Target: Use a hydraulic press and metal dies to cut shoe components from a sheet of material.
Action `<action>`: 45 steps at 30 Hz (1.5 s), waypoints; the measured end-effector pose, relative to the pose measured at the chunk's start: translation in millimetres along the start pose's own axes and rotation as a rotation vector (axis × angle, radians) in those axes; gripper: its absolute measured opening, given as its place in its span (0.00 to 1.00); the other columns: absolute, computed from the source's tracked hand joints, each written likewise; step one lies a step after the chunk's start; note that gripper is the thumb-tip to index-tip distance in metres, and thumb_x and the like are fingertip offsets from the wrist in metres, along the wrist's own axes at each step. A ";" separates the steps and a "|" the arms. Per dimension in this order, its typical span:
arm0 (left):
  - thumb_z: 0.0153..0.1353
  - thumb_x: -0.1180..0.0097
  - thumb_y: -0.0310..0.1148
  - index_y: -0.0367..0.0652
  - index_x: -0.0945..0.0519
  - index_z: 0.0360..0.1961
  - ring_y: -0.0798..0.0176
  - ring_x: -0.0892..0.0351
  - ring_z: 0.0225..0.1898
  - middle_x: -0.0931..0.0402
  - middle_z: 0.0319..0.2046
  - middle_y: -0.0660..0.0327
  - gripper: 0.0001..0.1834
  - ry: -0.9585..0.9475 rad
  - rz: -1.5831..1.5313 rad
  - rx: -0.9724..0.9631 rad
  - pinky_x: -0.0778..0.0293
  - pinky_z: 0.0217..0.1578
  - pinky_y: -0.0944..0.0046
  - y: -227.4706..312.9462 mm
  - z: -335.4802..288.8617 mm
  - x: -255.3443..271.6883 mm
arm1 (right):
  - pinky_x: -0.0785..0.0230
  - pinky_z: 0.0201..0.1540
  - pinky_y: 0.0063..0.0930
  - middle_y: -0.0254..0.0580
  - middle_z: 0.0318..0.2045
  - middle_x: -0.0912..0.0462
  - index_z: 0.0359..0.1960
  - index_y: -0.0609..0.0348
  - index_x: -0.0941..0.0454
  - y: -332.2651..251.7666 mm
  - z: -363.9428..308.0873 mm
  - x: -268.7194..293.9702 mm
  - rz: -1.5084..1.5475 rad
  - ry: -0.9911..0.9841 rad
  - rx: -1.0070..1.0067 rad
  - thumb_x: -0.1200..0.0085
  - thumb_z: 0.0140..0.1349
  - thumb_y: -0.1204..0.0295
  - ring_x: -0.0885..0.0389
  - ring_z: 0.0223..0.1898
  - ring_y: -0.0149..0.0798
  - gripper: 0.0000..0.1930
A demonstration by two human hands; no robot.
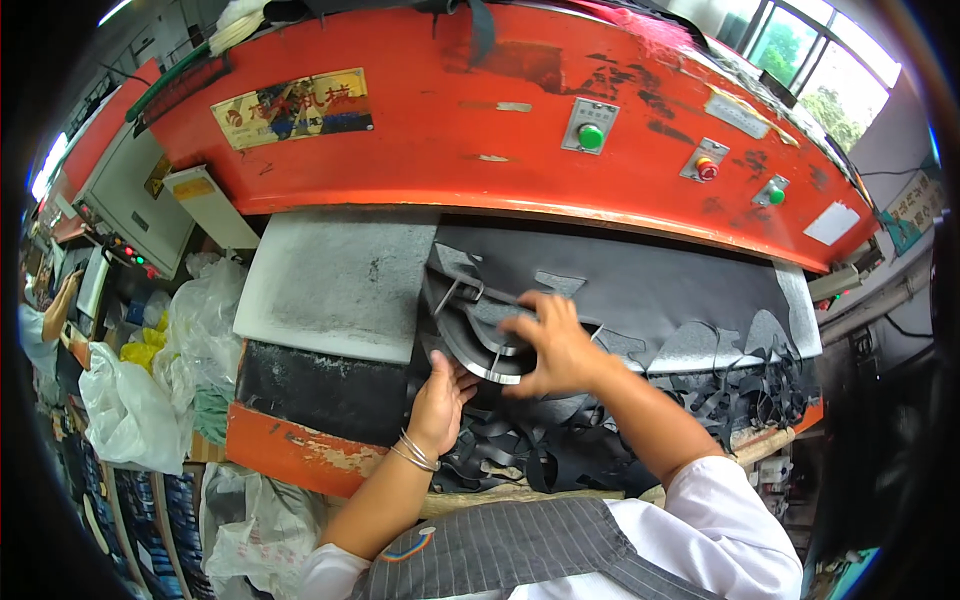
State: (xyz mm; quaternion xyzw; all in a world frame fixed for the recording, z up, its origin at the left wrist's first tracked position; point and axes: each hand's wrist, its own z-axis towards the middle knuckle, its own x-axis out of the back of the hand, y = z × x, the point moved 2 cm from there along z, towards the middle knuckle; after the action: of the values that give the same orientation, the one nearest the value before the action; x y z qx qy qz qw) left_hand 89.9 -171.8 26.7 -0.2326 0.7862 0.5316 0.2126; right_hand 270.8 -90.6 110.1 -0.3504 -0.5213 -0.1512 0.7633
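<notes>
My right hand (555,345) grips a curved metal cutting die (466,350) by its near right side, thumb low on the rim and fingers over the top. The die sits tilted above a sheet of black leather-like material (650,270). Below the die's near left edge is my left hand (440,405), thumb raised and apart from the fingers, palm turned toward the die. Its fingertips are partly hidden by the die and dark material. Cut-out gaps in the sheet show the pale grey cutting board (330,285) beneath.
A red press beam (430,130) spans the far side, with a green button (590,136) and a red button (707,168). Dark scrap strips (740,400) hang along the near edge. Plastic bags (135,400) stand at the left. Another person's arm (62,305) shows at far left.
</notes>
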 end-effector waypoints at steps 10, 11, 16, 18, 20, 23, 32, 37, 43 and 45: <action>0.70 0.58 0.51 0.33 0.35 0.59 0.64 0.22 0.43 0.25 0.47 0.56 0.30 -0.258 0.154 -0.155 0.25 0.46 0.63 13.6 -64.3 -63.9 | 0.51 0.65 0.52 0.57 0.65 0.39 0.61 0.45 0.31 -62.2 -50.3 60.5 -0.220 0.348 0.310 0.39 0.50 0.58 0.38 0.64 0.56 0.33; 0.70 0.55 0.46 0.33 0.34 0.59 0.66 0.25 0.47 0.26 0.49 0.58 0.28 -0.288 0.264 -0.171 0.29 0.49 0.65 6.3 -68.0 -69.4 | 0.52 0.67 0.50 0.47 0.64 0.34 0.57 0.44 0.26 -63.1 -53.7 65.6 -0.277 0.366 0.344 0.42 0.48 0.62 0.36 0.65 0.48 0.29; 0.73 0.60 0.44 0.31 0.28 0.53 0.70 0.29 0.49 0.25 0.48 0.60 0.23 -0.317 0.131 -0.050 0.33 0.52 0.67 -9.5 -61.1 -108.9 | 0.33 0.56 0.41 0.39 0.47 0.25 0.42 0.50 0.20 -40.2 -81.5 80.3 -0.324 0.454 0.552 0.47 0.50 0.67 0.27 0.49 0.41 0.16; 0.75 0.65 0.45 0.33 0.23 0.46 0.73 0.27 0.43 0.22 0.41 0.61 0.25 -0.315 0.206 -0.012 0.31 0.47 0.69 -17.0 -48.6 -112.4 | 0.27 0.47 0.37 0.34 0.36 0.23 0.35 0.52 0.22 -29.7 -88.5 89.8 -0.436 0.534 0.727 0.46 0.47 0.67 0.23 0.38 0.37 0.12; 0.74 0.64 0.48 0.35 0.22 0.39 0.72 0.25 0.29 0.22 0.28 0.63 0.26 -0.072 0.307 -0.164 0.27 0.34 0.68 -12.1 -42.2 -112.1 | 0.27 0.44 0.33 0.32 0.34 0.23 0.33 0.51 0.22 -20.6 -97.1 103.7 -0.529 0.548 0.742 0.46 0.47 0.66 0.23 0.36 0.36 0.11; 0.70 0.60 0.55 0.45 0.31 0.23 0.71 0.42 0.11 0.41 0.11 0.69 0.26 0.330 -0.013 -0.349 0.42 0.12 0.67 48.1 -34.7 -70.2 | 0.29 0.29 0.33 0.33 0.27 0.24 0.28 0.51 0.25 22.8 -101.5 118.7 -0.491 0.398 0.338 0.42 0.46 0.66 0.23 0.28 0.38 0.08; 0.56 0.42 0.57 0.27 0.30 0.57 0.38 0.38 0.62 0.36 0.60 0.36 0.42 1.088 2.013 0.008 0.38 0.59 0.46 162.0 -72.4 173.0 | 0.30 0.44 0.51 0.56 0.36 0.18 0.35 0.61 0.25 138.6 -28.7 44.6 0.001 0.001 -0.593 0.46 0.61 0.57 0.21 0.43 0.61 0.17; 0.55 0.36 0.40 0.34 0.22 0.48 0.46 0.27 0.54 0.25 0.51 0.46 0.25 0.619 1.668 -0.641 0.33 0.55 0.55 170.1 -12.7 105.6 | 0.29 0.50 0.47 0.55 0.41 0.18 0.41 0.58 0.21 155.2 23.4 16.3 -0.034 -0.032 -0.746 0.45 0.60 0.58 0.21 0.48 0.57 0.16; 0.49 0.34 0.35 0.39 0.17 0.43 0.48 0.24 0.44 0.21 0.39 0.53 0.19 0.127 1.573 -0.727 0.30 0.48 0.55 119.8 97.0 37.0 | 0.29 0.51 0.45 0.54 0.43 0.18 0.42 0.56 0.19 155.6 34.5 11.4 -0.066 -0.041 -0.822 0.44 0.60 0.57 0.21 0.49 0.55 0.17; 0.49 0.33 0.35 0.40 0.17 0.43 0.48 0.24 0.43 0.22 0.38 0.53 0.19 0.075 1.560 -0.705 0.29 0.47 0.55 106.9 124.2 31.4 | 0.28 0.49 0.45 0.54 0.41 0.18 0.40 0.57 0.19 152.8 28.0 9.1 -0.049 0.008 -0.887 0.44 0.59 0.55 0.20 0.48 0.55 0.18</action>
State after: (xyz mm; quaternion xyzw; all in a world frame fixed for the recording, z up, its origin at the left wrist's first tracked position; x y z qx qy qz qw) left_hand 12.3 -25.2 44.4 0.3050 0.5167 0.7310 -0.3251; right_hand 346.3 38.3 66.6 -0.6308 -0.4113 -0.3797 0.5374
